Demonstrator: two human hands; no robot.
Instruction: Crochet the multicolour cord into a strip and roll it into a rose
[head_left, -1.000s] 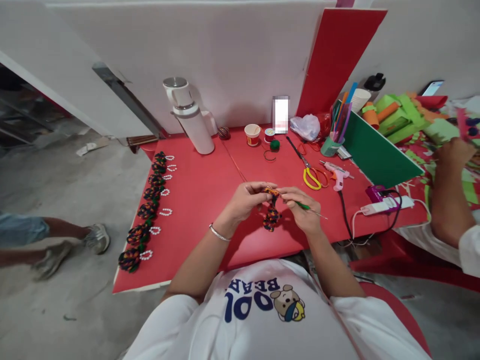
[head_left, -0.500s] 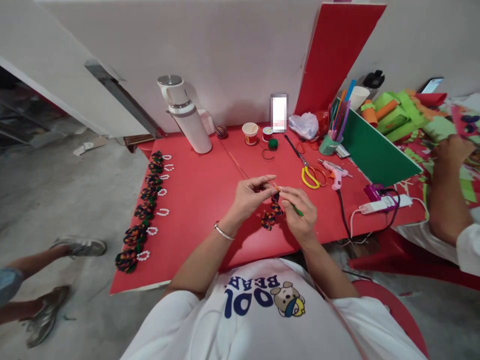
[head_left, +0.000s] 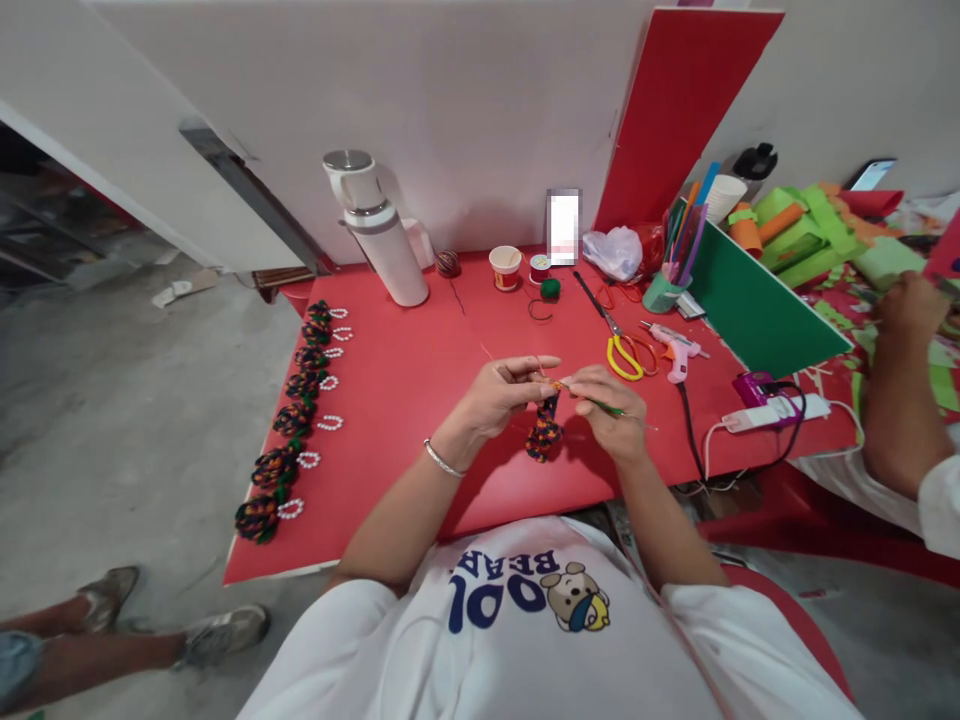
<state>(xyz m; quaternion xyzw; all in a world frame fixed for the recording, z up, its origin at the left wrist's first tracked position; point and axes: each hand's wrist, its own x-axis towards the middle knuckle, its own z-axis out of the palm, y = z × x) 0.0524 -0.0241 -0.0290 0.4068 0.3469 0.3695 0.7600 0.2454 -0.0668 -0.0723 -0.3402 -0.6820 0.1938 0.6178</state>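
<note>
My left hand (head_left: 504, 392) pinches the top of a multicoloured crocheted yarn piece (head_left: 544, 433) that hangs over the red table (head_left: 405, 390). Facing it, my right hand (head_left: 611, 408) grips a thin crochet hook (head_left: 619, 412) with a green handle, its tip at the top of the piece. An orange yarn strand (head_left: 487, 352) runs from my hands toward the back of the table.
Several finished yarn flowers with white bead loops (head_left: 289, 420) line the table's left edge. At the back stand a white flask (head_left: 377, 237), small cups (head_left: 505, 268) and a green pen holder (head_left: 661, 292). Yellow scissors (head_left: 621, 355), a glue gun (head_left: 675, 348) and a power strip (head_left: 772, 410) lie right. A co-worker's arm (head_left: 896, 400) is far right, someone's feet (head_left: 180, 635) on the floor left.
My right hand has turned so the hook's tail points out to the right. The yarn piece hangs straighter. The person's feet on the floor have moved toward the table's near corner.
</note>
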